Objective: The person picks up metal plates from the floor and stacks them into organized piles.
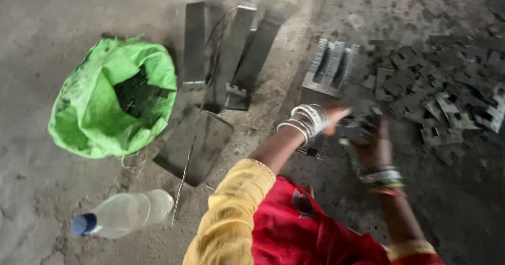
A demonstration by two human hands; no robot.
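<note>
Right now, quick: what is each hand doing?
Left hand: blurred, at the small metal pieces; grip cannot be told.
Right hand: closed around those same pieces.

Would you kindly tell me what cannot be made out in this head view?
- What the left hand and right hand hold: motion blur smears the dark metal pieces.
- Contents of the green sack: its opening is in shadow.
- Extent of the pile of metal plates: cut off by the right edge.

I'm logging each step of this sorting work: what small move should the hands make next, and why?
Probably set the held stamped plates on the upright stack. Both the left hand and right hand are closed on them just below it, beside the loose pile.
</note>
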